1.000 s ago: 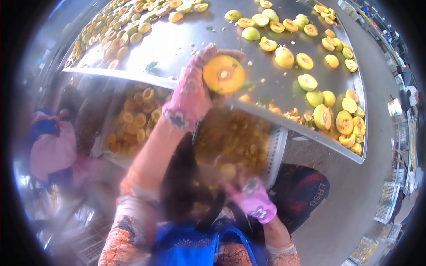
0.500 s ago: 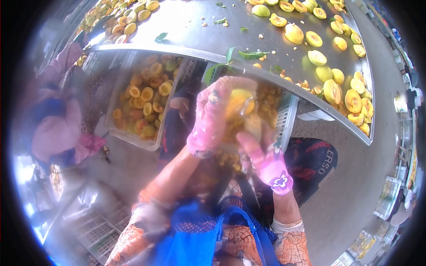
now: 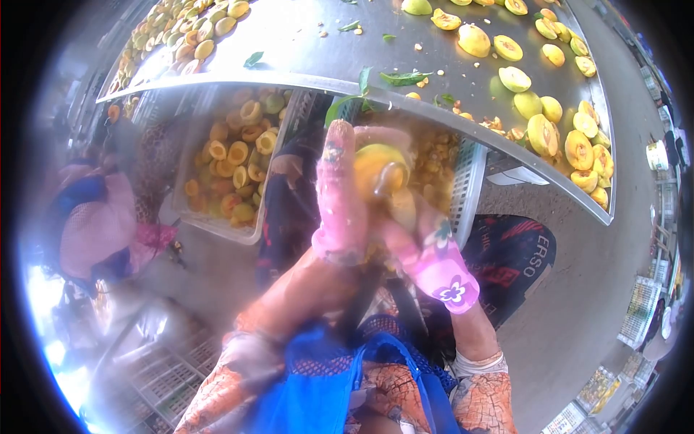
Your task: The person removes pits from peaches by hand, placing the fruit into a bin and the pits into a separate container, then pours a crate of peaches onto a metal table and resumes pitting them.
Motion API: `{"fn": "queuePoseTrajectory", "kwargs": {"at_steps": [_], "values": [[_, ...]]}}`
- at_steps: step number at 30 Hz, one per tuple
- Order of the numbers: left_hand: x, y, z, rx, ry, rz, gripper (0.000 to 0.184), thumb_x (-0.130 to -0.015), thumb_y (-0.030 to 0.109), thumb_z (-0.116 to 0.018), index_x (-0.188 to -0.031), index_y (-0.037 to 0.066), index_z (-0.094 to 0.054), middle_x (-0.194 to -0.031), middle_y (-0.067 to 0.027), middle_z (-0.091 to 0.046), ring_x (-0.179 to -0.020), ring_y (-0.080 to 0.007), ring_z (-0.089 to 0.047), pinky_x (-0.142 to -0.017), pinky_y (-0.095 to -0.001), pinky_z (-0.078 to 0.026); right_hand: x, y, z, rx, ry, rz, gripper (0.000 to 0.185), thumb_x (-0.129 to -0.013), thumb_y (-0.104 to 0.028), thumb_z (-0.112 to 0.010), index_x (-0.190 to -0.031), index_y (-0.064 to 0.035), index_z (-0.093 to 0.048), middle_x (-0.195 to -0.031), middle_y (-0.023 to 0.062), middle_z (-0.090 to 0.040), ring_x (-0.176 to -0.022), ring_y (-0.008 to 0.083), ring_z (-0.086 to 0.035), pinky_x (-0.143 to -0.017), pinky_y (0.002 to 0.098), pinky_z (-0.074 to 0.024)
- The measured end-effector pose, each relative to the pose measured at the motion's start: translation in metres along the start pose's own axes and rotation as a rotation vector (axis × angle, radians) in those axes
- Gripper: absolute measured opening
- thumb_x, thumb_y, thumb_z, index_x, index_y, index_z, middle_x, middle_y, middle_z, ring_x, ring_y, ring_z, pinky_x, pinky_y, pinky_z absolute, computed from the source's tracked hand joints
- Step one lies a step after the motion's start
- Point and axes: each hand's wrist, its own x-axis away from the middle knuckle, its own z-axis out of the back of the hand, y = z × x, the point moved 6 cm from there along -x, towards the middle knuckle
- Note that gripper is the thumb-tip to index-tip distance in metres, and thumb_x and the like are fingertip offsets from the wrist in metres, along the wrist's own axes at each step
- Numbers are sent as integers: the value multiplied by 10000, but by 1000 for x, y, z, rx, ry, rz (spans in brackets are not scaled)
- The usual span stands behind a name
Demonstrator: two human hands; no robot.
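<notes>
My left hand (image 3: 343, 192), in a pink patterned glove, is wrapped round a yellow fruit half (image 3: 379, 170) above a crate (image 3: 470, 192) of fruit pieces. The thumb points up along the fruit's side. My right hand (image 3: 434, 253), in a pink glove with a flower print, is closed just below and right of the fruit. It grips a small tool whose curved metal end (image 3: 394, 177) lies against the fruit; its handle is blurred and partly hidden by the fingers.
A metal table (image 3: 303, 43) with halved fruit, leaves and bits spans the top, its raised edge just beyond my hands. Left of my legs stands a crate (image 3: 249, 235) of fruit halves. A co-worker (image 3: 97, 217) sits at the far left. More crates (image 3: 640, 311) line the right side.
From a second ago, my left hand has come down from over the table with the fruit, and my right hand has risen to meet it. The view has shifted.
</notes>
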Motion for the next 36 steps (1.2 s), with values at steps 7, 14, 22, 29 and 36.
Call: {"fn": "queuePoseTrajectory", "kwargs": {"at_steps": [7,14,22,29,36], "values": [[-4,-23,3,-10,-12,166,633,-927,569,-335,-994,0,-605,-848,-97,-603,-781,-164,-569,-750,-281,-459,1,20,-13,438,-78,115,368,-838,-231,-630,-1123,-40,-500,-890,174,-610,-791,354,-615,-668,418,-485],[-2,-14,-4,286,55,177,625,-952,545,-271,-1023,11,-588,-870,-111,-601,-771,-174,-562,-731,-280,-450,-2,8,-7,165,141,156,368,-842,-192,-621,-1159,-51,-500,-858,154,-616,-754,340,-617,-665,399,-492],[-3,-9,0,74,-1,8,608,-932,559,-321,-996,9,-570,-782,-108,-586,-563,-148,-540,-531,-255,-427,1,-1,-14,483,113,450,385,-834,-111,-604,-1203,-86,-494,-1009,177,-552,-859,263,-603,-657,379,-501],[-10,-17,3,-78,5,-185,594,-923,551,-357,-953,0,-578,-746,-98,-586,-493,-123,-536,-459,-238,-423,-3,5,-14,494,-44,498,458,-777,-95,-613,-1218,-124,-494,-1051,193,-521,-872,300,-596,-674,378,-504],[-10,-13,16,-142,-42,-336,548,-931,482,-387,-902,-13,-619,-764,-47,-596,-645,-119,-538,-589,-253,-430,-1,48,-26,735,-123,492,430,-849,-188,-598,-1238,-54,-474,-1096,183,-571,-898,304,-609,-772,385,-500]]}}
